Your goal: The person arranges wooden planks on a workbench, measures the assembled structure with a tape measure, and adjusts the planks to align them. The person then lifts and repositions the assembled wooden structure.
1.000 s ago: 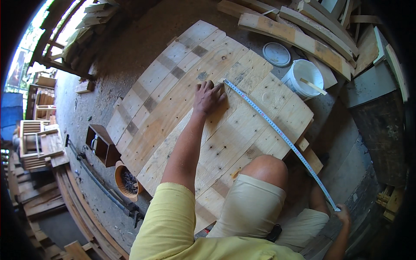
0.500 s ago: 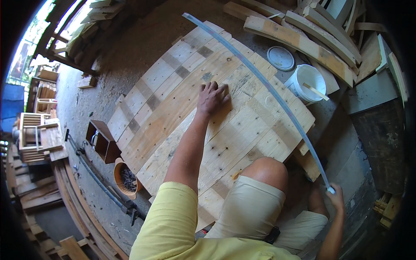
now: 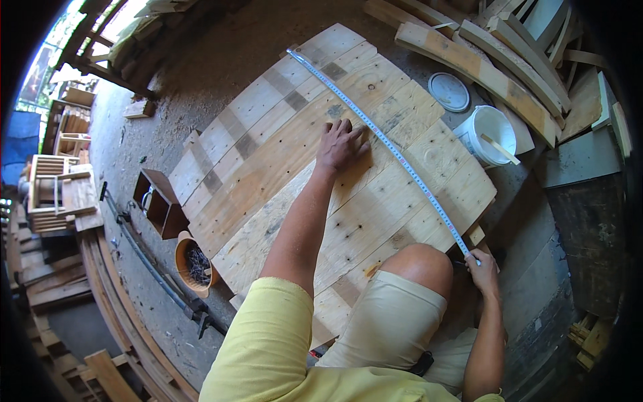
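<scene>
A panel of pale wooden planks [image 3: 281, 201], dotted with nail holes and dark patches, lies in front of me. My left hand [image 3: 340, 147] rests near its middle, fingers apart and bent against the wood, holding nothing. Across the right part of the panel runs a measuring tape [image 3: 402, 160], a pale blade with markings. Its far end reaches the panel's upper edge. At the near right corner my right hand [image 3: 483, 273] grips the tape's other end, just off the panel. My bent knee [image 3: 418, 268] touches the panel's near edge.
A white bucket [image 3: 479, 134] with a stick in it and a round lid [image 3: 449, 92] stand at the right, by stacked boards [image 3: 475, 74]. At the left are an orange bowl of nails [image 3: 185, 270], a brown box [image 3: 157, 204] and a long metal clamp [image 3: 144, 251].
The tape, raised and arched before, has come down across the panel with its marked side showing. My right hand has moved up and left to the panel's corner. My left hand stays on the planks.
</scene>
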Tool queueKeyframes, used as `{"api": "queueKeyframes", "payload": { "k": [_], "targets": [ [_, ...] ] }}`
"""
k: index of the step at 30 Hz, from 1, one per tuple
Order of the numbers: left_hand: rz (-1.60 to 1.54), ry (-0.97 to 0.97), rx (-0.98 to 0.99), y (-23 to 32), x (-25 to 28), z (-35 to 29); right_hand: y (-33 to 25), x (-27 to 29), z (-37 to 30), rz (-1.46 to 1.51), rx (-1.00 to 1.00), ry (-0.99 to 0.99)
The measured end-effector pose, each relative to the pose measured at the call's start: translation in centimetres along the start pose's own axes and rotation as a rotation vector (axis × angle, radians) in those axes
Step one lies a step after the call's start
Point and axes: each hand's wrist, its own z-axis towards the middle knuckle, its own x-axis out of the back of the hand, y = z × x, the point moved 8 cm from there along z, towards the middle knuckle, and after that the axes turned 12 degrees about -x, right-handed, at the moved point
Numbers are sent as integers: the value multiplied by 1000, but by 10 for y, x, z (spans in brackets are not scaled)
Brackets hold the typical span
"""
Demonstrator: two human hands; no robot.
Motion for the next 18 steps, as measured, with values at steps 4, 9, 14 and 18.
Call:
{"api": "queueKeyframes", "payload": {
  "k": [4, 9, 14, 18],
  "targets": [
    [31, -46, -9, -3, -5, -1, 19, -3, 3, -2, 58, 82],
    [16, -45, -6, -3, -5, -1, 19, 2, -3, -41, 42, 133],
    [-10, -16, 2, -1, 0, -1, 21, 1, -2, -65, 24, 177],
    [-4, -43, 2, -1, -3, 0, 21, 0, -2, -73, 72, 189]
  ]
}}
